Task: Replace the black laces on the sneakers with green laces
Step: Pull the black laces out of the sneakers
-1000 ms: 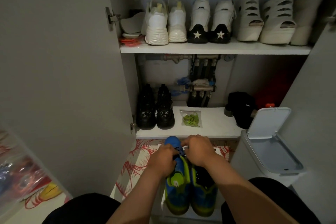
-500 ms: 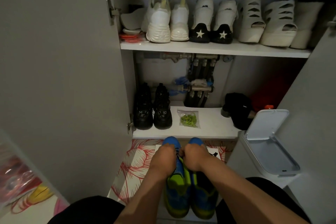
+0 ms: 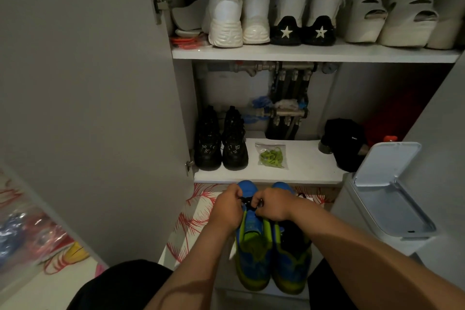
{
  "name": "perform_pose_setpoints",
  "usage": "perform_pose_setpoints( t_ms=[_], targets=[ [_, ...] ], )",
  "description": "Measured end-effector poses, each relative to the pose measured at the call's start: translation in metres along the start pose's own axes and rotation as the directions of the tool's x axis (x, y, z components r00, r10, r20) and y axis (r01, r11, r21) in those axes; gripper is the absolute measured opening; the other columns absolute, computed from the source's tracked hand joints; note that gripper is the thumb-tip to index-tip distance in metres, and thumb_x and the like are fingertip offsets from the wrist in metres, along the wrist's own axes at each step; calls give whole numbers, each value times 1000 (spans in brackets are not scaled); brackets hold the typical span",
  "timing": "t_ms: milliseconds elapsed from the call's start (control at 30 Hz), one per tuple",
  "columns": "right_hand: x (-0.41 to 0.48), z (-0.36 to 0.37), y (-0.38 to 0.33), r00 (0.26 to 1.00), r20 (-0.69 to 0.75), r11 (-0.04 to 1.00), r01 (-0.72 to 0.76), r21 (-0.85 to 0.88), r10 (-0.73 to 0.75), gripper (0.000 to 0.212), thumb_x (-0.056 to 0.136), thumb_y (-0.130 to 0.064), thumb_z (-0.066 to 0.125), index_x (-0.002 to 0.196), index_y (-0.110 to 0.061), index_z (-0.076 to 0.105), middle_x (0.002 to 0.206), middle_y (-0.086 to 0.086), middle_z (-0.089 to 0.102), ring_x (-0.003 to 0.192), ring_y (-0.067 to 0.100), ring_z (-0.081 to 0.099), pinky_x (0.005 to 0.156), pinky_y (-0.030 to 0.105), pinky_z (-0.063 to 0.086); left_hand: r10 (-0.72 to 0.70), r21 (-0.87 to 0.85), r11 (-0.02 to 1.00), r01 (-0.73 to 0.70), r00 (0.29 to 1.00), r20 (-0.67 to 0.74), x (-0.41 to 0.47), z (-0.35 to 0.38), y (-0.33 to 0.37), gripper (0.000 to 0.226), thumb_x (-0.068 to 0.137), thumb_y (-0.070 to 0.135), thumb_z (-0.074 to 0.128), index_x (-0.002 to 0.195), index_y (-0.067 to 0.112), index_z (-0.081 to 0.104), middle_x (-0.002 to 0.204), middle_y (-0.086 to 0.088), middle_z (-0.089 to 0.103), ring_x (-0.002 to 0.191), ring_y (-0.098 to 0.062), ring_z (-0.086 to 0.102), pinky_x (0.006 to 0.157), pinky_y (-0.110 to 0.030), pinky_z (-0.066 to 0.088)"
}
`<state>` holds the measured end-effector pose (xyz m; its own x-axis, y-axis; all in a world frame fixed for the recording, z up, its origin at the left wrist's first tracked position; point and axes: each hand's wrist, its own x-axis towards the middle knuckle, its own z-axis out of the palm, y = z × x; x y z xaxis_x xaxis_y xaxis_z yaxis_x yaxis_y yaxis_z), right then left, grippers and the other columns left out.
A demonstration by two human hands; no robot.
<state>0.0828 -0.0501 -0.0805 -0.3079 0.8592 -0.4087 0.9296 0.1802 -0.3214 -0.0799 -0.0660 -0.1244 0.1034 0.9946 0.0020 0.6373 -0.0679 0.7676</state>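
Two blue and lime-green sneakers (image 3: 254,254) stand side by side on the floor between my knees, toes pointing at the cupboard. My left hand (image 3: 226,209) and my right hand (image 3: 273,205) are closed over the front of the left sneaker, each pinching the black lace (image 3: 247,202) that shows between them. A clear bag of green laces (image 3: 271,156) lies on the lower cupboard shelf (image 3: 307,168), beyond my hands.
A pair of black boots (image 3: 221,146) stands left of the bag and a black cap (image 3: 344,143) to its right. White shoes (image 3: 239,12) line the upper shelf. The open cupboard door (image 3: 88,98) is at left, a white lidded bin (image 3: 385,196) at right.
My hands have moved slightly apart over the left sneaker, and the black lace now shows between them. The view has shifted a little.
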Motion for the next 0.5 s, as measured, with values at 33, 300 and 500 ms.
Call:
perform_pose_setpoints(
  t_ms=[33,300,500],
  targets=[
    [1,1,0,1000,-8,1000,-2,20,3,21,88,-29,64,109,-31,67,113,-8,64,106,16,60,95,33,50,13,12,1000,-13,1000,22,1,-1,0,19,87,-2,50,96,14,55,91,-3,61,86,-18,57,69,-25,39],
    [14,5,-4,991,-131,998,32,-50,-38,12,94,-35,61,84,-28,64,111,2,68,109,24,59,100,41,41,-84,288,957,-29,925,371,17,-31,17,20,90,19,60,107,23,68,106,3,65,96,-12,58,81,-21,41],
    [21,-2,-4,993,-43,993,109,41,-107,14,93,-40,64,88,-27,68,110,-3,71,106,17,60,100,36,43,-114,413,906,-93,886,449,21,-46,26,20,87,30,69,102,19,73,106,0,71,99,-17,64,91,-31,50]
  ],
)
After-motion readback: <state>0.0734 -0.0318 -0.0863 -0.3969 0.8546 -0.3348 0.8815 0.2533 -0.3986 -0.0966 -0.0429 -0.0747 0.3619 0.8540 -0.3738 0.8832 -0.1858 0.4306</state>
